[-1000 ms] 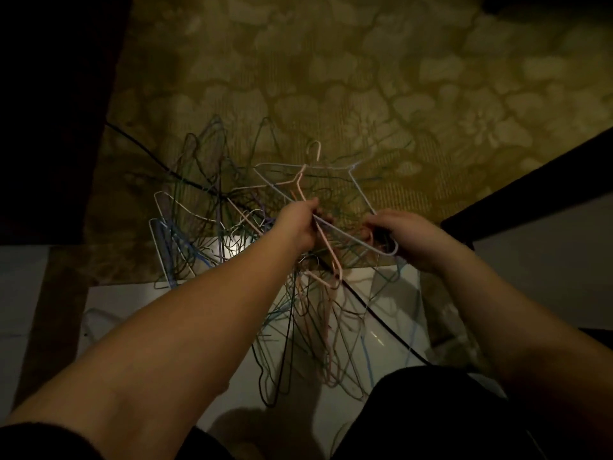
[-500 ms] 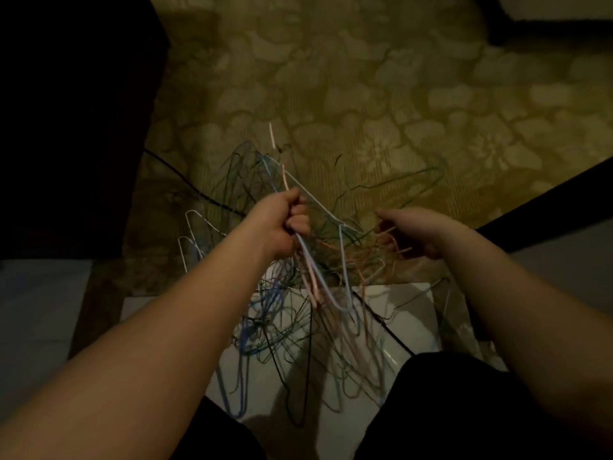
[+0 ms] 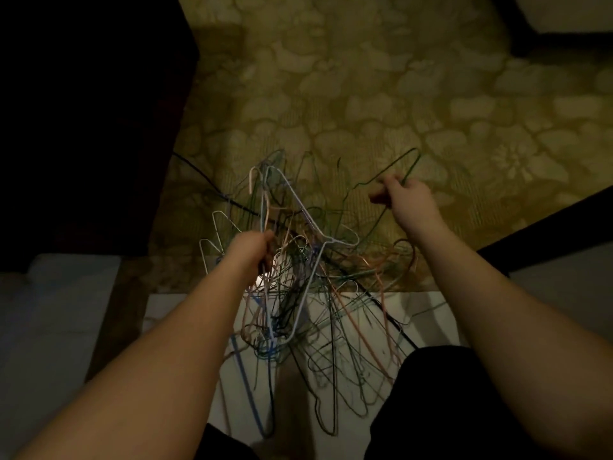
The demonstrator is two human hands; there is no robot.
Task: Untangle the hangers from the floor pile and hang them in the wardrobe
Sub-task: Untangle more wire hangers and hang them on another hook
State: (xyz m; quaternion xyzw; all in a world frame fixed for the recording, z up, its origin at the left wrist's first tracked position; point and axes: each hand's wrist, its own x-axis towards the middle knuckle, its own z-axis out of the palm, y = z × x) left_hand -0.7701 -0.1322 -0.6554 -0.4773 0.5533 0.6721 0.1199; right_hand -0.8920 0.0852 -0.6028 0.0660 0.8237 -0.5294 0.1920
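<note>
While a patterned carpet (image 3: pixel 365 94) fills twelve o'clock, the hanger pile (image 3: pixel 318 293) sprawls at centre, the left hand (image 3: pixel 253 250) at nine o'clock clenching several hangers, the right hand (image 3: pixel 403 199) at two o'clock pinching a green hanger (image 3: pixel 391 171).

We see the tangled pile of thin wire hangers (image 3: pixel 308 293) lying in the middle, partly on the patterned carpet (image 3: pixel 365 94) beyond it and partly on the pale smooth floor (image 3: pixel 431 313) nearer us. Our left hand (image 3: pixel 252 254) sits in the pile's left side. Our right hand (image 3: pixel 401 197) is up to the right, over the carpet, on one dark wire hanger (image 3: pixel 391 171).
</note>
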